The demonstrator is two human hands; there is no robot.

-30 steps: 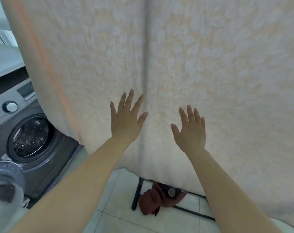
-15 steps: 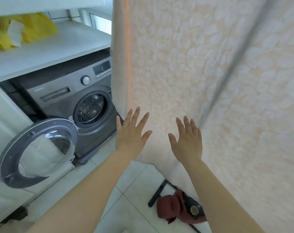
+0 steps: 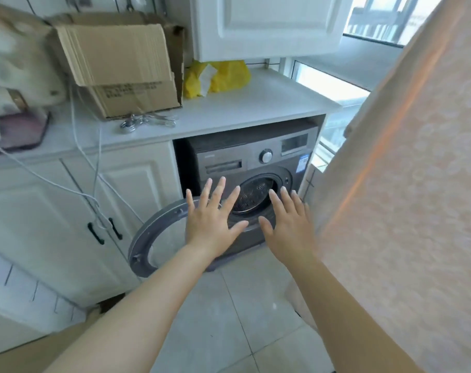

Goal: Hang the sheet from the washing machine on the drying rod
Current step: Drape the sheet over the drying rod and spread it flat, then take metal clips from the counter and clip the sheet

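Observation:
A pale peach patterned sheet [image 3: 406, 184] hangs down the whole right side of the view; the rod that carries it is out of frame. The grey front-loading washing machine [image 3: 245, 157] sits under the white counter with its round door [image 3: 148, 243] swung open to the left and a bare drum showing. My left hand [image 3: 211, 222] and my right hand [image 3: 289, 224] are held out side by side in front of the drum opening, palms down, fingers spread, holding nothing. My right hand is just left of the sheet's edge, not touching it.
A white counter [image 3: 255, 106] over the machine carries a cardboard box [image 3: 121, 68], a yellow bag [image 3: 218, 76] and metal clips [image 3: 145, 121]. White cabinets [image 3: 53, 211] with black handles and a dangling white cord stand at left. A window [image 3: 331, 84] lies behind the sheet.
My view has swung left from the hanging sheet to the washing machine. Both hands, which were spread flat in front of the sheet, now hover in front of the open drum.

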